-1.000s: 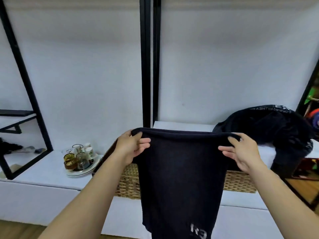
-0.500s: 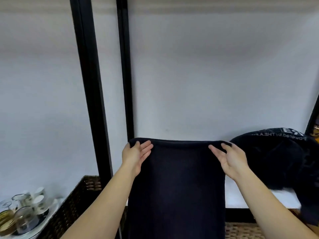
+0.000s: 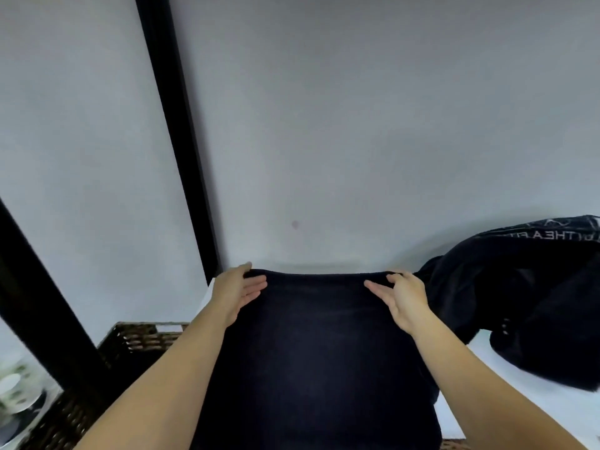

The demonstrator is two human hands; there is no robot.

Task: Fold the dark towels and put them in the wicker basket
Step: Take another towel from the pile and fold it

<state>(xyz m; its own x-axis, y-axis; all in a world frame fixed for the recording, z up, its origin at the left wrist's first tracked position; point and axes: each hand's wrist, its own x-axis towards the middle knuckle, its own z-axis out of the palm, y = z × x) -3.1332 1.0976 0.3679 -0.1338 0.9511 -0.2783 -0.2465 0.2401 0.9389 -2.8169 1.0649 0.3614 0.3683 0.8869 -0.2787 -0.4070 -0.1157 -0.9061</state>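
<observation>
Both hands have carried the dark towel higher, above the wicker basket. Left hand and right hand each pinch a top corner, other fingers relaxed. Keep the top edge taut and level before folding.

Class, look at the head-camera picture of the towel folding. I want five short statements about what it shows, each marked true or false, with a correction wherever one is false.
1. Both hands hold the top edge of one dark towel. True: the left hand and the right hand grip its two upper corners.
2. The held towel lies folded inside the wicker basket. False: it hangs from the hands.
3. A pile of dark towels lies to the right of the held towel. True.
4. The pile rests on a wooden floor. False: it rests on a white surface.
5. The basket is to the right of the hands. False: it shows at lower left.
</observation>
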